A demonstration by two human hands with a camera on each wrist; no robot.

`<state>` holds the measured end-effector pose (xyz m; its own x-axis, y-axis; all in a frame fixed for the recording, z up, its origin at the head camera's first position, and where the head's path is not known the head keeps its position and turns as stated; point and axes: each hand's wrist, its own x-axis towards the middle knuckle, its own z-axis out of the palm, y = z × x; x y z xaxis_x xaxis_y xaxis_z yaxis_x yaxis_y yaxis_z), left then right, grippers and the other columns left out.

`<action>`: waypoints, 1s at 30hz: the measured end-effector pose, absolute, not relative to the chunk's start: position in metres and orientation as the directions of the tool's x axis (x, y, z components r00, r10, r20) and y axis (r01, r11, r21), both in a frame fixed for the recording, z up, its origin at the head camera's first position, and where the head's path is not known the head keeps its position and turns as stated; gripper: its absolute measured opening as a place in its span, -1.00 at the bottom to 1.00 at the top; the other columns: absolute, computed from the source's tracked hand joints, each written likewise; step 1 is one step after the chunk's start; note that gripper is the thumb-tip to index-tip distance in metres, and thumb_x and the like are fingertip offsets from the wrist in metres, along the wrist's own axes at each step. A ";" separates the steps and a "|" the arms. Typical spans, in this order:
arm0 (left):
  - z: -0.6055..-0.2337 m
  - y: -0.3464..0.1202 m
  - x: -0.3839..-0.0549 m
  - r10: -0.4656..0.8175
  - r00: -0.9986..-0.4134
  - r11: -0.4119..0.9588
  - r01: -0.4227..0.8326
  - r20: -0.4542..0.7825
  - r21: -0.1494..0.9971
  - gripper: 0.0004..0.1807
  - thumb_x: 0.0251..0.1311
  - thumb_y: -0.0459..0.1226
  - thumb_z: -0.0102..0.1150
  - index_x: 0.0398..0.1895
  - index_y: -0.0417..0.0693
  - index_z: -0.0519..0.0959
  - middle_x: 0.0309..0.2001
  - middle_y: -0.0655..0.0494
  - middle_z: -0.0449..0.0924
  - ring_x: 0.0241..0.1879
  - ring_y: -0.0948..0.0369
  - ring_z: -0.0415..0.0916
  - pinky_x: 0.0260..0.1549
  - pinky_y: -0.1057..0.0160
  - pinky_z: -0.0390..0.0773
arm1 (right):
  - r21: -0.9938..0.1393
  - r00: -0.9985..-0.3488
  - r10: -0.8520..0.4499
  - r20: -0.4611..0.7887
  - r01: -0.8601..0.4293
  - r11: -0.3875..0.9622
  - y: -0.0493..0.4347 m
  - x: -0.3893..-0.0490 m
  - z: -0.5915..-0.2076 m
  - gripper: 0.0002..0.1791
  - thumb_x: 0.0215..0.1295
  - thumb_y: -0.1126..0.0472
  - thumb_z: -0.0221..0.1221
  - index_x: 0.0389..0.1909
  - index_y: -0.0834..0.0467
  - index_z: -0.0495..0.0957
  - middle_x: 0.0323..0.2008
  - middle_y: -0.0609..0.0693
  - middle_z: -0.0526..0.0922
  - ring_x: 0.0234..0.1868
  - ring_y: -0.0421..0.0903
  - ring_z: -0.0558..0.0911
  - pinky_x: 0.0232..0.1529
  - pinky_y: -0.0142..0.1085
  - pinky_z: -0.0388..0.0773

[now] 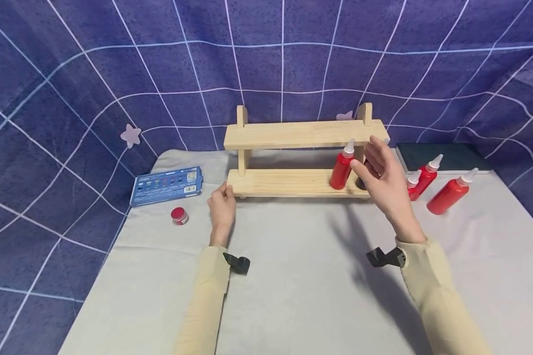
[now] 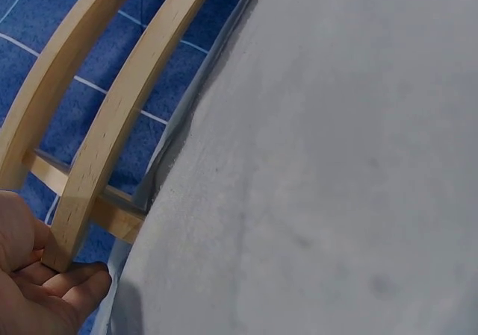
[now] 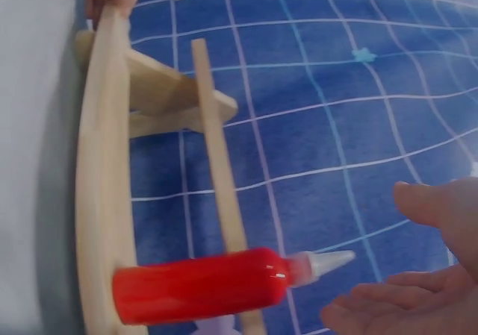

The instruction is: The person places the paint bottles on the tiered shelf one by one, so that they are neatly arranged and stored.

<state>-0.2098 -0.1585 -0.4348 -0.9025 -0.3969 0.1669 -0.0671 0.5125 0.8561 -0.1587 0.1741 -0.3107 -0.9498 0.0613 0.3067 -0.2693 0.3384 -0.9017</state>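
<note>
A two-tier wooden shelf (image 1: 284, 182) stands at the back of the table. My left hand (image 1: 222, 204) grips the left end of its lower board, and in the left wrist view the fingers (image 2: 82, 286) reach under that end. A red squeeze bottle (image 1: 341, 170) with a pale pointed cap stands upright on the lower board, towards the right. Beside it my right hand (image 1: 386, 185) is raised with its fingers extended, apart from the red bottle in the right wrist view (image 3: 202, 286). Partly hidden behind this hand is a dark object (image 1: 361, 183) on the same board.
Several more red squeeze bottles (image 1: 448, 196) lie or lean at the right. Behind them is a dark flat book-like object (image 1: 444, 157). A blue box (image 1: 166, 186) and a small red-lidded jar (image 1: 179, 215) are at the left. A blue grid-patterned curtain (image 1: 257, 64) hangs behind.
</note>
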 end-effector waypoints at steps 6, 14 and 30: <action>-0.434 -0.161 -0.210 -0.398 -0.900 0.509 -0.056 0.177 0.859 -0.66 0.46 -0.27 -0.06 0.13 -0.20 0.60 -0.18 -0.19 0.69 -0.46 0.10 0.44 -0.48 0.18 0.38 | -0.896 -0.929 0.108 0.355 -0.305 0.323 0.186 -0.147 -0.302 -0.29 0.34 0.26 0.21 0.45 0.22 0.18 0.37 0.19 0.35 0.37 0.11 0.35 0.32 -0.07 0.28; -0.433 -0.160 -0.209 -0.397 -0.900 0.511 -0.055 0.179 0.858 -0.64 0.46 -0.27 -0.06 0.19 -0.20 0.55 0.03 -0.20 0.64 -0.24 0.03 0.58 -0.27 0.09 0.53 | -0.914 -0.900 0.226 0.373 -0.315 0.257 0.213 -0.137 -0.297 -0.35 0.30 0.38 0.20 0.41 0.21 0.26 0.32 0.19 0.42 0.30 -0.06 0.45 0.27 -0.30 0.35; -0.434 -0.156 -0.209 -0.383 -0.905 0.511 -0.039 0.187 0.859 -0.62 0.46 -0.28 -0.07 0.24 -0.24 0.49 0.13 -0.24 0.55 0.08 -0.05 0.55 0.02 -0.02 0.52 | -0.901 -0.780 0.507 0.367 -0.434 -0.016 0.282 -0.131 -0.299 -0.38 0.14 0.51 0.28 0.27 0.25 0.42 0.10 0.03 0.58 0.16 -0.13 0.55 0.15 -0.50 0.40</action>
